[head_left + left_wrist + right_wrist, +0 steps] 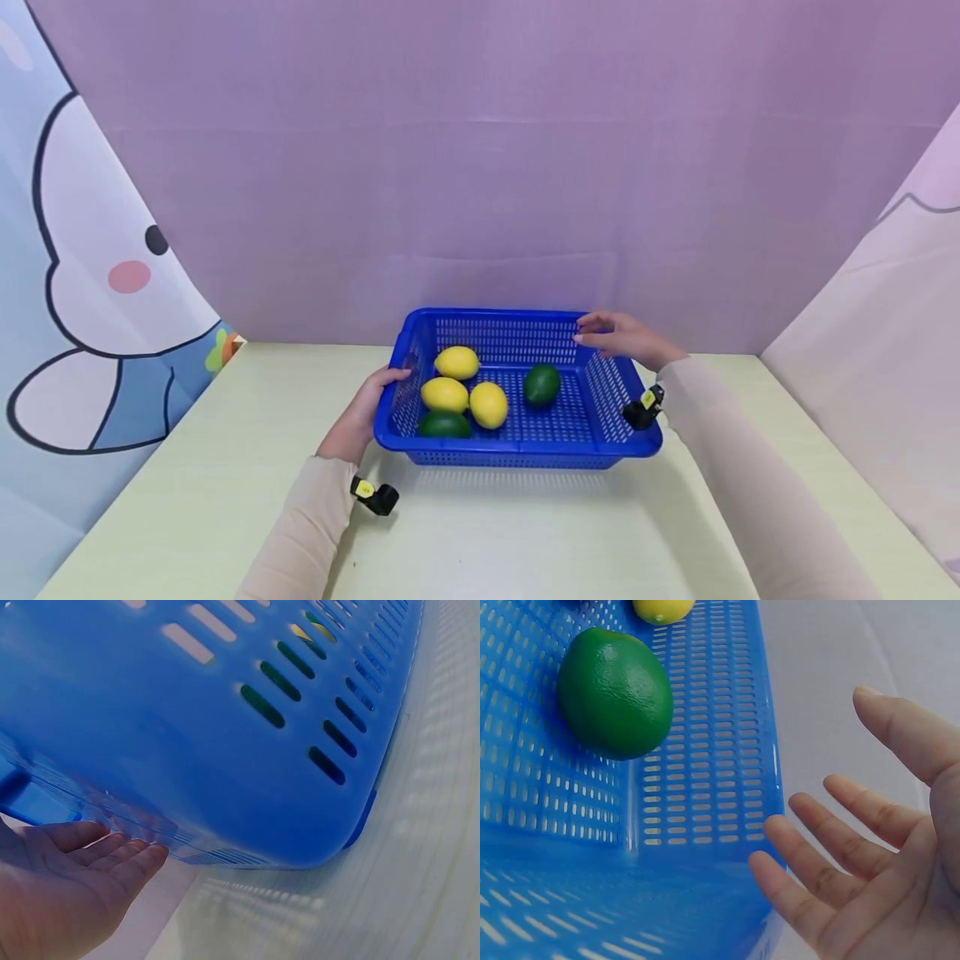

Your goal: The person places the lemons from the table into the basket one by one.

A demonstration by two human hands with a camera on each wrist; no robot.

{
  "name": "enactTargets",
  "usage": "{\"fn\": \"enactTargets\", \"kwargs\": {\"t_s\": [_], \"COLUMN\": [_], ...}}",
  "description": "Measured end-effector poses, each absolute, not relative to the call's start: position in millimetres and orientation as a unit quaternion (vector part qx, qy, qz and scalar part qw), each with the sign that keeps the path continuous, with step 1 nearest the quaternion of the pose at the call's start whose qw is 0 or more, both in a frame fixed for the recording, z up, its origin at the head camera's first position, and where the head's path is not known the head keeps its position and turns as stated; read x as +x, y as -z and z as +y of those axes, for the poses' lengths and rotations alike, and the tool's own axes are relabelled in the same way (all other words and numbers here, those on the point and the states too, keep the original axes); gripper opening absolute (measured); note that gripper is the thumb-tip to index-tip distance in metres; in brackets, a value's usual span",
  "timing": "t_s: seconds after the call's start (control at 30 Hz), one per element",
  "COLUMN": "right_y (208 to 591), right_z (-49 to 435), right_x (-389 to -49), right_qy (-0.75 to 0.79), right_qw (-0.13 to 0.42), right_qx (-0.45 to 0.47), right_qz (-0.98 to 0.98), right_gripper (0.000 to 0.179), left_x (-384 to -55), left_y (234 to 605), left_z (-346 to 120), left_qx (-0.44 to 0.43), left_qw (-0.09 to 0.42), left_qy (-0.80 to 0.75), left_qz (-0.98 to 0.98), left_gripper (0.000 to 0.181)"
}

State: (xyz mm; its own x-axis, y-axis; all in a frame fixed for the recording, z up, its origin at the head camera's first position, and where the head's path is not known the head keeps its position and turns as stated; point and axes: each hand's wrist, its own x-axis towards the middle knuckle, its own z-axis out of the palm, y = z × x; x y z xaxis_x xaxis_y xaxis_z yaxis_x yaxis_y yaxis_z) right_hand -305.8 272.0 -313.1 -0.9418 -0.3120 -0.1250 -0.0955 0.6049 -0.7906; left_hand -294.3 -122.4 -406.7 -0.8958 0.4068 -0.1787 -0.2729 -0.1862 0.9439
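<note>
A blue plastic basket [517,447] with slotted walls holds three yellow lemons [489,406] and two glossy dark green fruits [542,385]. My left hand [369,408] grips the basket's left rim, thumb over the edge; in the left wrist view its fingers [139,862] lie against the outer wall. Over the back right corner hovers my right hand [618,336], holding nothing. Its fingers are spread and slightly bent in the right wrist view, beside the rim, with one green fruit [616,694] inside the basket to their left.
The basket is on a pale yellow-green table [480,542]. Close behind it hangs a purple cloth [510,183]. A cartoon-printed cloth [97,250] borders the left side, and a pale cloth [885,333] the right.
</note>
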Motion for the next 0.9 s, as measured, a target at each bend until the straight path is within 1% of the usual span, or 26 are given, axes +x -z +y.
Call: {"fn": "enactTargets", "kwargs": {"t_s": [0.33, 0.6, 0.9], "right_y": [311, 309, 311], "right_z": [285, 299, 311], "right_x": [-300, -294, -289], "right_qy": [0.454, 0.486, 0.485], "right_qw": [0.114, 0.116, 0.101], "right_qx": [-0.138, -0.137, -0.132], "right_qz": [0.873, 0.855, 0.859], "right_gripper": [0.059, 0.062, 0.063], "left_x": [-294, -293, -296], "left_y": [407, 407, 407], "left_z": [-121, -122, -121], "left_qx": [0.043, 0.048, 0.046], "left_qw": [0.220, 0.223, 0.220], "left_qy": [-0.768, -0.768, -0.771], "left_qz": [0.600, 0.598, 0.596], "left_gripper": [0.062, 0.061, 0.062]}}
